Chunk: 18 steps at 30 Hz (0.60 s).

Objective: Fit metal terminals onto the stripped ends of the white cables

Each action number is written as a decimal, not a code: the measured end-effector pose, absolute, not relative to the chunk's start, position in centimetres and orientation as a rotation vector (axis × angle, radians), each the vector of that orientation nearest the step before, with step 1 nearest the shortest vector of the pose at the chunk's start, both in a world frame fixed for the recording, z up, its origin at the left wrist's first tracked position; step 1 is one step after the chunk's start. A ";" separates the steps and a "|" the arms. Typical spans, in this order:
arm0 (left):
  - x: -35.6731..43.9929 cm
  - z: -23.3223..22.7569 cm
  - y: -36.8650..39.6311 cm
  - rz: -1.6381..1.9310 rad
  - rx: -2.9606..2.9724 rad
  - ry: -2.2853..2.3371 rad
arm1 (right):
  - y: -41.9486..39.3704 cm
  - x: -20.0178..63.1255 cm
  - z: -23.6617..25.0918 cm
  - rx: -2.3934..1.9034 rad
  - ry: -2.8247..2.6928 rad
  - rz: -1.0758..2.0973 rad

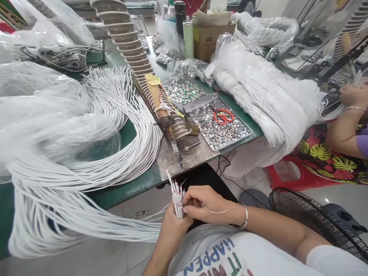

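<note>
My left hand (pixel 174 228) is wrapped around a bundle of white cables (pixel 177 197), its stripped, reddish ends pointing up. Against the right side of that bundle, the curled fingers of my right hand (pixel 205 203) pinch at the cable ends; the fingertips are partly hidden. A thin wire (pixel 218 211) trails from my right hand over the wrist. From my left hand the cables run left into a large looped bunch (pixel 129 168) on the green table. Just beyond my hands, a soldering iron (pixel 177 153) points down over a stained board (pixel 201 158).
A ribbed hose (pixel 123 34) hangs over the iron. Trays of small metal connectors (pixel 218 132) and green-and-silver pieces (pixel 185 92) lie right of it, with orange-handled scissors (pixel 222 116) on top. Bagged cables (pixel 261 84) lie farther right. A fan (pixel 313 218) and another person's hand (pixel 355 94) are at right.
</note>
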<state>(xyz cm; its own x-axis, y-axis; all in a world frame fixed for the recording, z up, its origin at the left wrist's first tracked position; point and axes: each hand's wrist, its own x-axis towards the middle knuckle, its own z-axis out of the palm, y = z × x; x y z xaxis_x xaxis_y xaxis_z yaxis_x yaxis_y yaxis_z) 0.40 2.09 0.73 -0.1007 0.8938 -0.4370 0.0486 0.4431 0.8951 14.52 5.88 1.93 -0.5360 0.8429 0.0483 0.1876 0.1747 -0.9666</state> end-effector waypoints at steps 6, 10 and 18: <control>0.7 0.6 2.3 0.861 0.886 1.483 | 6.0 14.9 1.6 -0.943 -1.835 1.380; -0.3 1.0 2.2 0.802 0.886 1.467 | 6.1 15.1 1.4 -0.958 -1.675 1.484; -1.9 0.1 1.6 0.855 0.873 1.397 | 5.5 16.0 1.2 -0.971 -1.188 1.782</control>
